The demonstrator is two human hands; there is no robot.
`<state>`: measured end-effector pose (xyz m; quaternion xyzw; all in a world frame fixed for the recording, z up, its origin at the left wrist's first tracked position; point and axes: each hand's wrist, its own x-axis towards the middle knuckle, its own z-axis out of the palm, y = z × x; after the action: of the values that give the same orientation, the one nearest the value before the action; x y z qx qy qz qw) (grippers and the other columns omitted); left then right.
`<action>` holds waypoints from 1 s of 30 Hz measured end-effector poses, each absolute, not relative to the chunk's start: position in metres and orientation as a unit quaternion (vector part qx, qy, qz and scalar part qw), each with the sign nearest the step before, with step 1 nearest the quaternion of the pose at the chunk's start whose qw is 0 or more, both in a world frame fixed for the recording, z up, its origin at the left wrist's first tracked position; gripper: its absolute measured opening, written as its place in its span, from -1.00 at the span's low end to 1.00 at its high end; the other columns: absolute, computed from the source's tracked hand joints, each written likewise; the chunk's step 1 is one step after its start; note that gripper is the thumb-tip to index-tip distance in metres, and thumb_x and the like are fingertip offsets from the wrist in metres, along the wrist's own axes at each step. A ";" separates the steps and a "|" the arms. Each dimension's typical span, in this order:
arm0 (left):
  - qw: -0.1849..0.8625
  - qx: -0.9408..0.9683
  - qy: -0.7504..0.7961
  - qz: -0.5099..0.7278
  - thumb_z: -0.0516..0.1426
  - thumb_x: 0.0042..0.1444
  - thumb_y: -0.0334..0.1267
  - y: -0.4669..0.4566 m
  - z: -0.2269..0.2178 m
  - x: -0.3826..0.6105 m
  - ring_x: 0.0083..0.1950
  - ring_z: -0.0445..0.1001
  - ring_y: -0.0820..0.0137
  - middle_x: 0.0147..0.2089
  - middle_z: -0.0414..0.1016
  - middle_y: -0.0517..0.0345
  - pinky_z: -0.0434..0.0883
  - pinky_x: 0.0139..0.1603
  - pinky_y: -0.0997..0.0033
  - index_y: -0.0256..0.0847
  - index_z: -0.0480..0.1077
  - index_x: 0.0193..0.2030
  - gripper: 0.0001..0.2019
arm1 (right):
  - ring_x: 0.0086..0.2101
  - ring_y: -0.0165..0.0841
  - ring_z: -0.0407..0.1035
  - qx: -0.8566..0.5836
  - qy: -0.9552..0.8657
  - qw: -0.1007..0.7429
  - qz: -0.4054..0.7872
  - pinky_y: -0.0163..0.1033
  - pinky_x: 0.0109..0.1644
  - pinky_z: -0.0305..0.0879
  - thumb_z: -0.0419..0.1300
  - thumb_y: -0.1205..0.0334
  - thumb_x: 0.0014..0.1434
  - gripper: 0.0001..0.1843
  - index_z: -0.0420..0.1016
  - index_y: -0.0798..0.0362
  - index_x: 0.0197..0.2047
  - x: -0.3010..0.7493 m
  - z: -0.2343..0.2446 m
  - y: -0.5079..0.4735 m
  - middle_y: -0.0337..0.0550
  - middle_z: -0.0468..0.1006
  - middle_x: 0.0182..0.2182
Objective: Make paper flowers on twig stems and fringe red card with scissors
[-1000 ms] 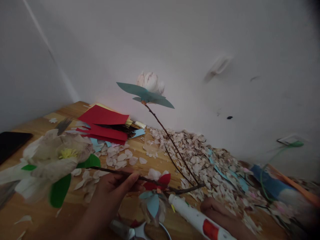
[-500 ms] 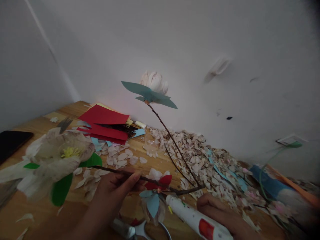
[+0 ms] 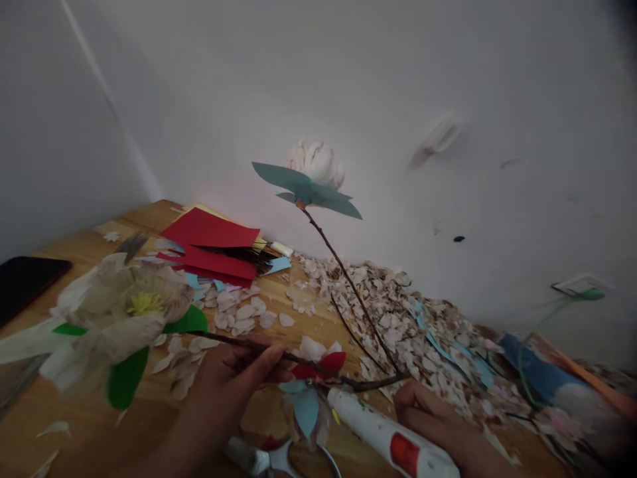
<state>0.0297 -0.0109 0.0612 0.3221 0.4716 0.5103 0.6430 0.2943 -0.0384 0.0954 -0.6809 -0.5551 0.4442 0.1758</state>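
My left hand [image 3: 243, 372] is closed around a thin brown branch [image 3: 365, 384]. On its left end is a large whitish flower [image 3: 114, 312] with a yellow centre and green leaves. A twig rises to a pale flower [image 3: 318, 162] with blue-green paper leaves. My right hand [image 3: 432, 415] has curled fingers at the branch's right end, appearing to pinch it; the contact is partly hidden. Beside that hand lies a white tube [image 3: 368, 425] with a red patch. Below the branch is a smaller flower with a red leaf [image 3: 328, 365] and blue leaves [image 3: 304, 411]; whether it is attached, I cannot tell.
Scissors [image 3: 283, 458] lie at the front edge of view. Red paper sheets [image 3: 213, 229] sit at the back left, and a black phone [image 3: 30, 282] at far left. A heap of dry petals [image 3: 398, 318] lines the wall. Blue and orange material [image 3: 547, 372] lies right.
The branch with its flowers has shifted slightly to the right in view, along with a small camera shift. Both hands keep nearly the same posture.
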 end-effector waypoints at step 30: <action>0.646 0.311 0.469 0.516 0.33 -0.24 -0.22 -0.011 0.063 0.030 -0.54 0.58 0.41 -0.58 0.63 0.23 0.53 -0.45 0.56 -0.15 0.57 -0.59 -0.92 | -0.49 -0.38 0.37 -0.696 -0.519 0.170 0.465 -0.39 -0.48 0.24 0.17 0.04 0.06 -0.81 0.48 -0.06 -0.45 0.296 0.097 -0.041 -0.28 0.48 -0.46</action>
<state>0.0304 -0.0110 0.0625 0.3113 0.4691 0.5157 0.6458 0.2961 -0.0407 0.0970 -0.6964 -0.5193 0.4652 0.1701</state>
